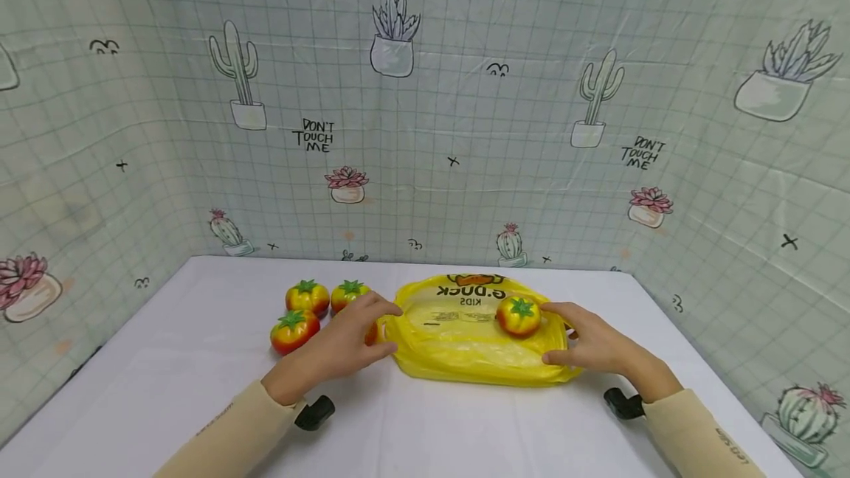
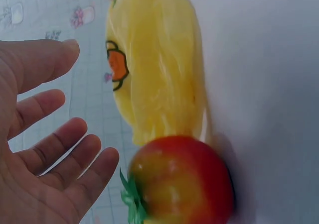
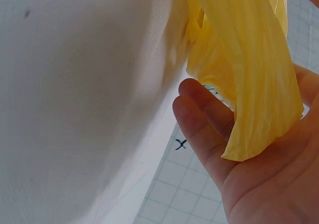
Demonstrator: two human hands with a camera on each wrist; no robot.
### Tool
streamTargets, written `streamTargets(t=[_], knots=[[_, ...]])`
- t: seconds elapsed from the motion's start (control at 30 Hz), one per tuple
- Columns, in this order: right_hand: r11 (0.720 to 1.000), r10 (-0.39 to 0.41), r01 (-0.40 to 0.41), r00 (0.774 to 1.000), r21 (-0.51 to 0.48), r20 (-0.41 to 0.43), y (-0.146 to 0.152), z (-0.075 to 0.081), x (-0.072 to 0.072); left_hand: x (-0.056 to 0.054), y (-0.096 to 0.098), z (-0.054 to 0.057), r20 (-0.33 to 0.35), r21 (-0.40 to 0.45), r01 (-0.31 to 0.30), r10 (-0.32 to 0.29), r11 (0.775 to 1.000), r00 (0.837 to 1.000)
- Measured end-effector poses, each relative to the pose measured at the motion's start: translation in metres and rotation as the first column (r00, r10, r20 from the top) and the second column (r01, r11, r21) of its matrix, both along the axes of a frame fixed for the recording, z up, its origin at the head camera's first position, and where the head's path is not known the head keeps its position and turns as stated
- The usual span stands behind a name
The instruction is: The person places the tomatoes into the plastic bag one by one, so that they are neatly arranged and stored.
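A yellow plastic bag [image 1: 474, 356] with a printed duck and lettering lies flat on the white table. One red-and-yellow toy tomato [image 1: 519, 316] with a green leafy top sits on it, right of centre. My right hand [image 1: 591, 341] is at the bag's right end, its fingertips right by that tomato. In the right wrist view, a loose yellow flap [image 3: 259, 84] hangs across the palm, and the fingers are extended and relaxed. My left hand [image 1: 345, 334] hovers at the bag's left end, fingers spread, holding nothing. Beside it is another toy tomato [image 2: 182, 181], mostly hidden behind the hand in the head view.
Further toy tomatoes stand left of my left hand: one at the front [image 1: 295, 331], one behind it [image 1: 308, 299] and one [image 1: 349, 294] partly covered by the hand. Cloth walls [image 1: 425, 131] printed with cacti enclose the white table [image 1: 166, 367] at the back and sides.
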State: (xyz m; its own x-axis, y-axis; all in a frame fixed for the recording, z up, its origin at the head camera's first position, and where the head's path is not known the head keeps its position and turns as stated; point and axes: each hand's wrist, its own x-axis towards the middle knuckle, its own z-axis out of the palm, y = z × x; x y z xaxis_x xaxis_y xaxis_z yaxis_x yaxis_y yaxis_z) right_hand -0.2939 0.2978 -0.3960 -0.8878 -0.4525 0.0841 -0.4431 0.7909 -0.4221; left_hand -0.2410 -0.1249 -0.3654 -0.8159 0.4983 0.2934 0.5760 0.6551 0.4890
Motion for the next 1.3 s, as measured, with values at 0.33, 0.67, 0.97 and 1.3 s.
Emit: streamTargets(t=[0.33,0.67,0.97,1.3], knots=[[1.000,0.021,-0.021,1.000,-0.010,-0.019,0.003,-0.002,-0.001,0.000,-0.028,-0.005,-0.105,0.002,-0.081,0.081,0.997,0.991],[1.000,0.020,-0.021,1.000,-0.015,-0.018,0.003,-0.001,-0.001,0.001,-0.056,-0.008,-0.074,-0.010,-0.160,0.159,0.987,0.984],[1.000,0.014,-0.014,1.000,-0.007,-0.012,0.003,-0.002,-0.001,0.001,-0.081,-0.010,-0.153,-0.033,-0.208,0.201,0.978,0.968],[1.000,0.007,-0.007,1.000,-0.009,-0.012,0.001,0.002,0.002,0.002,-0.101,-0.013,-0.117,-0.036,-0.262,0.256,0.964,0.960]])
